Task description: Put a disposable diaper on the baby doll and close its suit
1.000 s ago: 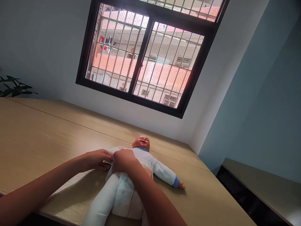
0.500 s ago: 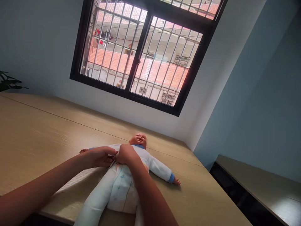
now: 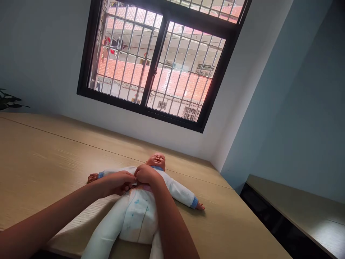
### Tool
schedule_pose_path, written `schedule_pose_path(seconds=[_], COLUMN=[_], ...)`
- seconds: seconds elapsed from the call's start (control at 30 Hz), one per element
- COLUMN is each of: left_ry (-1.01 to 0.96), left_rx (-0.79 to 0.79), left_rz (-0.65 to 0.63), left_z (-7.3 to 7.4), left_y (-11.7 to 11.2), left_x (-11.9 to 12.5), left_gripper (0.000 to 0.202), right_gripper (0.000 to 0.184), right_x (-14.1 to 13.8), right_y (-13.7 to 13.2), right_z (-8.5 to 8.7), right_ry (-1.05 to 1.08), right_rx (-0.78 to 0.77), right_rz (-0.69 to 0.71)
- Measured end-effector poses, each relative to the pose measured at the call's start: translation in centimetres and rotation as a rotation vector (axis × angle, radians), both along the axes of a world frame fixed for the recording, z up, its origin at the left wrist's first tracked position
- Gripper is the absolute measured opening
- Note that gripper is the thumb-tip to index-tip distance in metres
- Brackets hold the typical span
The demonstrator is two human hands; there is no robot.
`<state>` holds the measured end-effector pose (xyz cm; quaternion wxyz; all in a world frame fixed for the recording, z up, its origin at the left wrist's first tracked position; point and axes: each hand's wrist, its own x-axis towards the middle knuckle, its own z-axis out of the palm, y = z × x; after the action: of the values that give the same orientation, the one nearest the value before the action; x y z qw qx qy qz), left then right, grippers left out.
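The doll (image 3: 158, 162) lies on its back on the desk (image 3: 54, 154), head towards the window (image 3: 153, 72) and legs towards the wearer, dressed in a white jacket (image 3: 172, 189) over a diaper (image 3: 138, 216). Over the last second both hands have moved in from the jacket's side edge to the middle of the doll's front, a little below the collar (image 3: 156, 167), and the loose flap that was pulled out between them no longer shows. The left hand (image 3: 120, 182) has its thumb and fingers drawn together on what looks like a pale bit of the jacket's edge. The right hand (image 3: 147, 174) is curled with its back to the camera, touching the left one's fingertips; its own tips are hidden, so I cannot tell whether they grip cloth. The sleeve (image 3: 115, 171) on the left of the view, covered a second ago, now lies in sight as far as its blue cuff (image 3: 100, 175), and more of the diaper's patterned front is uncovered. A pinkish strip shows above it, belly or print, I cannot say which. My judgement is that the handling now centres on the jacket's front edges rather than its side.
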<state>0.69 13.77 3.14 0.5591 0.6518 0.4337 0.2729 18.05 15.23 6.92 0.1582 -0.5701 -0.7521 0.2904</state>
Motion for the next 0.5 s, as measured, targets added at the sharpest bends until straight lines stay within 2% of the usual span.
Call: schedule_pose_path(seconds=[0.1,0.17,0.27,0.4,0.43,0.5], left_ry=[-0.019,-0.023,0.034,0.215,0.239,0.216], left_rx=[-0.047,-0.005,0.216,0.637,0.688,0.689], left_rz=[-0.033,-0.037,0.001,0.137,0.147,0.136], left_z=[-0.3,-0.6,-1.4,-1.6,-1.5,-1.1], left_y=[-0.6,-0.9,-1.7,-4.4,-5.3,-6.9], left_x=[0.6,1.0,1.9,2.7,2.8,2.8], left_gripper=[0.027,0.031,0.033,0.032,0.034,0.037], right_gripper=[0.017,0.024,0.028,0.021,0.02,0.016], right_x=[0.1,0.1,0.5,1.4,1.8,2.5], right_y=[-0.4,-0.4,0.1,1.2,1.5,1.9], right_z=[-0.3,-0.8,-1.9,-2.9,-3.0,-3.2], right_ry=[0.049,0.112,0.206,0.537,0.622,0.759], right_rx=[0.064,0.162,0.246,0.264,0.269,0.28], right_rz=[-0.084,-0.162,-0.212,-0.21,-0.218,-0.257])
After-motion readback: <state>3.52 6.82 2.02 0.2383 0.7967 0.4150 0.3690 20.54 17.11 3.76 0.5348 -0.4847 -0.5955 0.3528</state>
